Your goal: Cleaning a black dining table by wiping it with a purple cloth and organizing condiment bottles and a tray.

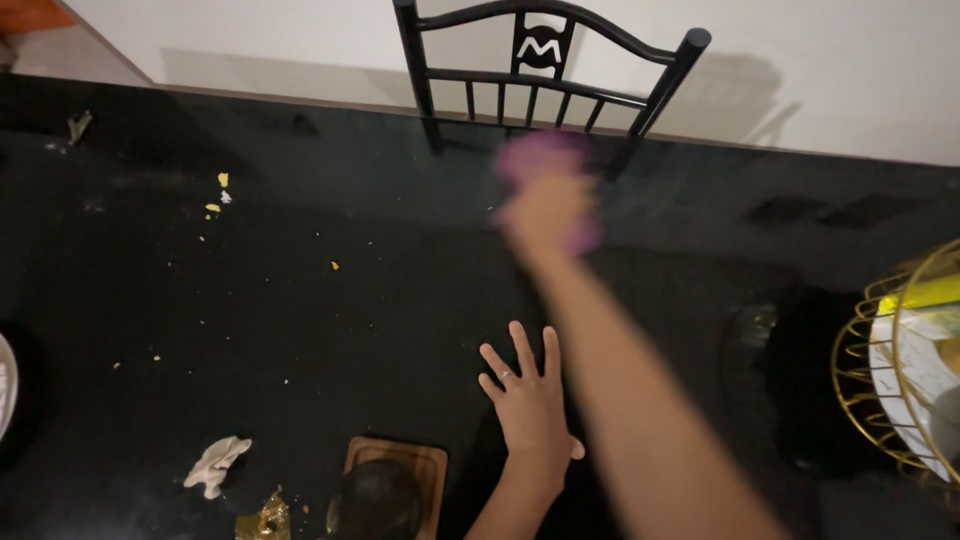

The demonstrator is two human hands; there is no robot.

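My left hand point(527, 397) lies flat on the black table point(300, 300) with its fingers spread and holds nothing. A ring shows on one finger. My right hand point(545, 215) is stretched out over the far side of the table, blurred by motion. It is closed around a purple cloth point(545, 160), which bulges above and beside the fingers. The right forearm runs from the lower right up to the hand.
A black metal chair point(540, 70) stands at the table's far edge. Yellow crumbs point(222, 185) dot the left side. A crumpled white tissue point(215, 465), a wooden board point(395, 460) with a dark round object, and a gold wire basket point(880, 380) are nearby.
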